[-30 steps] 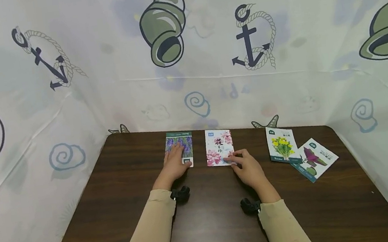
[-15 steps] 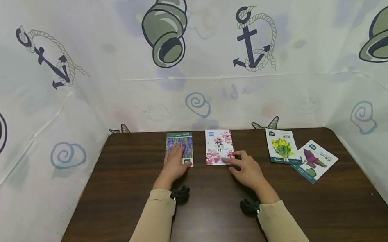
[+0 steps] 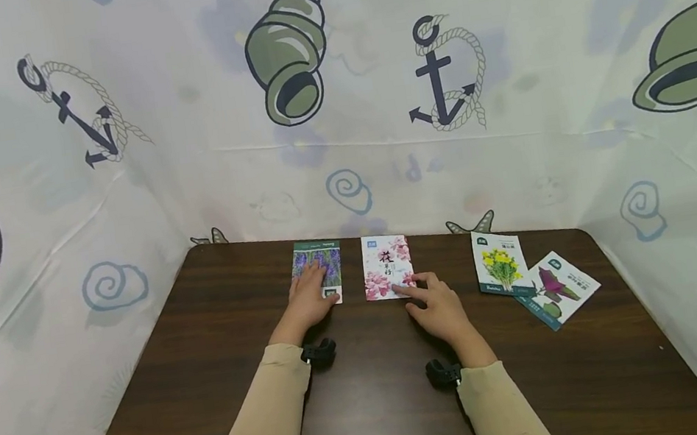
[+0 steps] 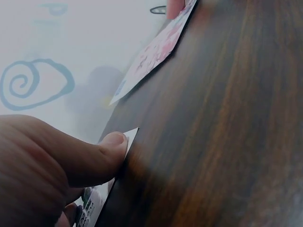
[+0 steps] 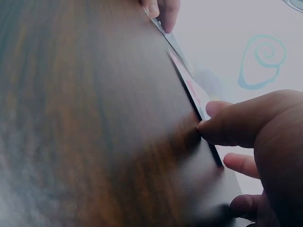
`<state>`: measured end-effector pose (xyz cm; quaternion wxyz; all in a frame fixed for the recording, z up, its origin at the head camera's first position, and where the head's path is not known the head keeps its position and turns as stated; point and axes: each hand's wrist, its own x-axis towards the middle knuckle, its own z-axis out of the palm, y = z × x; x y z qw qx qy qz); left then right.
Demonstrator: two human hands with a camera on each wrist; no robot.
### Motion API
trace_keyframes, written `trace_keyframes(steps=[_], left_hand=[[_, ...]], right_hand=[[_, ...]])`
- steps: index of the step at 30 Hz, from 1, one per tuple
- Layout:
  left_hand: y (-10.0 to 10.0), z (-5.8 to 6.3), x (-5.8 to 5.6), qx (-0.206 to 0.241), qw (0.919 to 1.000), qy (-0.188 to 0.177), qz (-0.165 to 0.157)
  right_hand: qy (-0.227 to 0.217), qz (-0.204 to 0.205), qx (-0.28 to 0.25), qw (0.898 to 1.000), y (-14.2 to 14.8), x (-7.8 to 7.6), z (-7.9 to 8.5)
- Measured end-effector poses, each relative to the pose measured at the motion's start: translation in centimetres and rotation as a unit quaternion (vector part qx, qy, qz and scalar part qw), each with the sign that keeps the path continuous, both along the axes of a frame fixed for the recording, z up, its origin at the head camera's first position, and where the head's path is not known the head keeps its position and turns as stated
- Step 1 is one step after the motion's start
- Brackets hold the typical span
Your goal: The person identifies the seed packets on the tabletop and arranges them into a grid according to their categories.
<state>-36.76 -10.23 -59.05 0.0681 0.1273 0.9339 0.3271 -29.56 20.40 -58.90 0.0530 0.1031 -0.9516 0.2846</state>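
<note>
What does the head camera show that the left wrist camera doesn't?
Only the head view shows the right hand whole, the yellow-flower seed packet, the purple-leaf seed packet and the whole lavender seed packet. Only the left wrist view shows, close up, the left thumb pressing that packet's corner. Both show the left hand, the pink-blossom seed packet and the dark wooden table.

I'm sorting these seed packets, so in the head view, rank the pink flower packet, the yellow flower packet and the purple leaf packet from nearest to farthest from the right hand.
1. Pink flower packet: touched by the right hand, just ahead of its fingers.
2. Yellow flower packet: further to the right.
3. Purple leaf packet: farthest right, beyond the yellow one.
</note>
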Motion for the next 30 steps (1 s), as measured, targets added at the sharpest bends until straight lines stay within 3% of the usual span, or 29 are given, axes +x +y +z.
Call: trace_keyframes(steps=[7,16,24,27,30], left_hand=[[0.1,0.6,-0.1,-0.026,0.9993,0.023,-0.012],[0.0,0.3,0.0,-0.032,0.999,0.028,-0.012],[-0.1,0.3,0.1,-0.022,0.9993,0.028,-0.009],[0.0,0.3,0.1,-0.025,0.9993,0.028,-0.009],[0.0,0.3,0.0,-0.027,0.9992,0.028,-0.008]], right_hand=[[-0.001,0.002,-0.006,1.0,0.2,-0.4,0.2],[-0.017,-0.015,-0.087,0.996,0.6,-0.6,-0.3],[0.036,-0.037,-0.224,0.973,1.1,-0.8,-0.3],[0.039,-0.052,-0.215,0.974,1.2,-0.8,-0.3],[0.019,-0.053,-0.177,0.983,1.2,-0.9,-0.6]])
